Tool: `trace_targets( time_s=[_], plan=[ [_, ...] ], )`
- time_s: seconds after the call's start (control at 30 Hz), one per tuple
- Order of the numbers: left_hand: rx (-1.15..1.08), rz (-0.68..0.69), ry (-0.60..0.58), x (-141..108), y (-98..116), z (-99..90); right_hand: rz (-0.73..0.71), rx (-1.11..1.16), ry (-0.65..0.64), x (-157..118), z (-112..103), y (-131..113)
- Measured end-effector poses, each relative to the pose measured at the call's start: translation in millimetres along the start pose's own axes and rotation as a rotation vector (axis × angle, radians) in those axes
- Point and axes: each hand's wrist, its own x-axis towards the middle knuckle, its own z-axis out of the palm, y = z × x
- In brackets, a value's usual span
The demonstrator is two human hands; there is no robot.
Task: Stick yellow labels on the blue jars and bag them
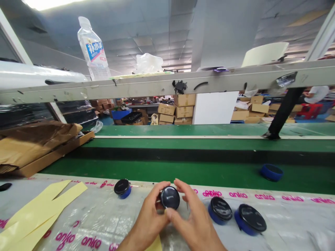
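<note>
Between my two hands, above the near edge of the plastic-covered bench, is a round black device (170, 197) with a glossy top. My left hand (151, 212) is closed around its left side. My right hand (192, 218) curls about its right side, thumb at the lower edge and index finger near the top. Similar devices with black tops and blue sides lie close by: one (122, 188) left of my hands, and two to the right, a nearer one (220, 210) and a farther one (250, 219).
Another blue-sided device (271, 172) lies on the green conveyor belt (183, 172). Yellow paper strips (42, 212) cover part of the bench at left, near a cardboard tray with brown paper (39, 146). A metal shelf beam (146, 83) crosses above, carrying a plastic bottle (94, 52).
</note>
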Motion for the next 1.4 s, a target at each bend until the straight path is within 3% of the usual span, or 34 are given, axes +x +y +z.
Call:
trace_targets(
  time_s=[0.1, 0.23, 0.37, 0.5, 0.73, 0.97, 1.2, 1.4],
  plan=[
    [0.034, 0.024, 0.022, 1.0, -7.3, 1.3, -0.172, -0.162, -0.102, -0.1, 5.4, 6.0],
    [0.238, 0.129, 0.014, 1.2, -15.2, -0.2, -0.174, -0.298, 0.0, 1.1, 7.3, 11.7],
    [0.555, 0.3, 0.061, -0.3, -19.5, -9.8, -0.201, -0.509, 0.11, 7.3, -6.4, 19.3],
    [0.777, 0.423, 0.062, -1.7, -18.2, -18.9, -0.174, -0.655, 0.074, 14.5, -22.1, 25.9],
    [0.846, 0.458, 0.084, -0.7, -18.4, -23.4, -0.014, -0.82, -0.102, 16.8, -31.9, 18.8],
    [0.88, 0.494, 0.118, -0.1, -16.6, -27.9, 0.038, -0.758, -0.191, 20.9, -51.9, 15.6],
    [0.899, 0.519, 0.136, 1.7, -16.8, -29.5, -0.04, -0.826, -0.209, 22.7, -52.6, 18.0],
    [0.891, 0.523, 0.103, 3.7, -22.6, -29.8, 0.061, -0.92, -0.213, 26.5, -67.3, 13.4]
  ],
)
